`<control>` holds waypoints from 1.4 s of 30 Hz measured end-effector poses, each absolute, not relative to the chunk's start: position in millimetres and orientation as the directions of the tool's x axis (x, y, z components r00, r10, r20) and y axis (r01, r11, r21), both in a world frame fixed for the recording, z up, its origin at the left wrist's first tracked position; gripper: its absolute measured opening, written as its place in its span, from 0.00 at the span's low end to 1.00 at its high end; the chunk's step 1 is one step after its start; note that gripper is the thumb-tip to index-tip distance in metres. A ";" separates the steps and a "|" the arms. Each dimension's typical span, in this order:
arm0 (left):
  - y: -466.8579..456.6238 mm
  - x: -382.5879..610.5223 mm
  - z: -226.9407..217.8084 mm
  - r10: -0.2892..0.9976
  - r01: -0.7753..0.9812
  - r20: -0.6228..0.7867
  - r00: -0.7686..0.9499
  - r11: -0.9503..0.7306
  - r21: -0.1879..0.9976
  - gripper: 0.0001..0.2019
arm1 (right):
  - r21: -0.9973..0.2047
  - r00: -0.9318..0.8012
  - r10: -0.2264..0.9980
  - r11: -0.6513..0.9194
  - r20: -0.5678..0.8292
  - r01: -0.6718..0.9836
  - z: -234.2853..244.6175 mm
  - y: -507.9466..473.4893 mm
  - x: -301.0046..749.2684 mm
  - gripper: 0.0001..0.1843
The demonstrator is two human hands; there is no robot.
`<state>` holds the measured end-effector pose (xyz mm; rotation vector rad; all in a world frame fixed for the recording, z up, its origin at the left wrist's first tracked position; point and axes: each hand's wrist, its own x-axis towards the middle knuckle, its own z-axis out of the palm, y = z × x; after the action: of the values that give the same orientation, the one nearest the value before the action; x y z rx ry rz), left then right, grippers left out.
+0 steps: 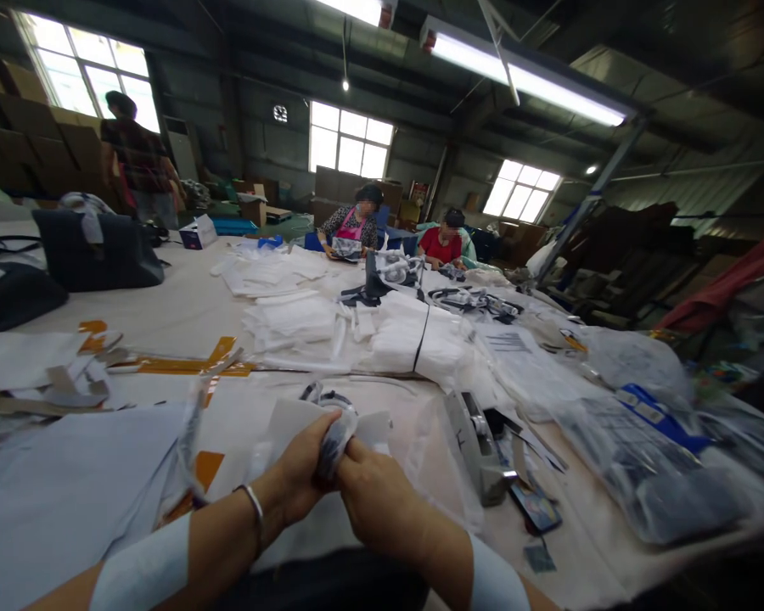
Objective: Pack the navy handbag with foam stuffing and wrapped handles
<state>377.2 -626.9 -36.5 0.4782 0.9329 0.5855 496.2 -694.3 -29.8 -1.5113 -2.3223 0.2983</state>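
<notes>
In front of me, my left hand (302,467) and my right hand (379,492) meet, both closed around a dark bundle wrapped in thin clear plastic (334,443). It looks like a folded strap, but its lower part is hidden by my fingers. Just beyond, looped grey straps (324,396) stick up over a piece of white sheet (286,417). A dark item (331,581) lies at the table edge below my wrists. To the right of my right hand stands a grey tape dispenser (474,445).
Paper sheets (70,475) and orange tape (191,367) cover the left side. A tied stack of white wrapping (413,339) lies ahead, with a plastic-bagged dark item (662,475) to the right. Black bags (95,250) stand at far left. Two co-workers (350,225) sit across; another person (137,157) stands behind.
</notes>
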 end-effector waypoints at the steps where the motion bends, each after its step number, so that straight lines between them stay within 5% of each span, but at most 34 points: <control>1: -626.4 377.7 -39.2 0.649 -0.258 -0.605 0.461 0.751 0.608 0.15 | -0.422 -0.372 0.910 0.414 0.182 0.807 -30.8 -692.5 499.2 0.16; 5: -624.9 378.4 -45.8 0.657 -0.249 -0.591 0.468 0.740 0.625 0.18 | -0.638 -0.300 0.929 0.367 0.216 0.677 -34.0 -683.3 506.0 0.10; 11: -631.5 373.7 -44.6 0.694 -0.169 -0.581 0.426 0.691 0.703 0.22 | -0.756 -0.338 0.916 0.375 0.215 0.536 -29.9 -675.2 514.5 0.11; 17: -644.4 372.6 -45.9 0.701 -0.232 -0.482 0.525 0.663 0.712 0.15 | -0.946 -0.451 0.892 0.156 0.012 0.284 -31.1 -671.8 532.3 0.14; 21: -645.2 372.3 -47.2 0.742 -0.298 -0.388 0.547 0.606 0.738 0.11 | -0.983 -0.340 0.938 0.000 -0.063 0.181 -37.9 -674.5 534.4 0.10; 27: -646.3 369.6 -49.9 0.808 -0.178 -0.295 0.510 0.435 0.883 0.09 | -0.933 -0.304 0.934 -0.266 -0.187 -0.244 -45.2 -683.0 531.0 0.13; 31: -649.0 373.9 -52.1 0.860 -0.037 -0.269 0.434 0.315 0.948 0.12 | -0.922 -0.213 0.939 -0.316 -0.270 -0.223 -45.5 -686.0 522.1 0.17; 36: -648.4 379.4 -54.1 0.861 0.033 -0.357 0.362 0.371 0.928 0.16 | -0.957 -0.142 0.961 -0.256 -0.237 -0.136 -44.1 -688.2 508.6 0.17; 42: -645.1 372.2 -52.2 0.817 -0.015 -0.362 0.449 0.412 0.911 0.17 | -0.935 -0.191 0.967 -0.219 -0.169 -0.280 -53.5 -689.1 504.3 0.22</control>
<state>372.2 -645.1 -52.2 1.0137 0.9685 0.6411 504.3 -689.1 -53.5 -1.0340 -0.9923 1.6048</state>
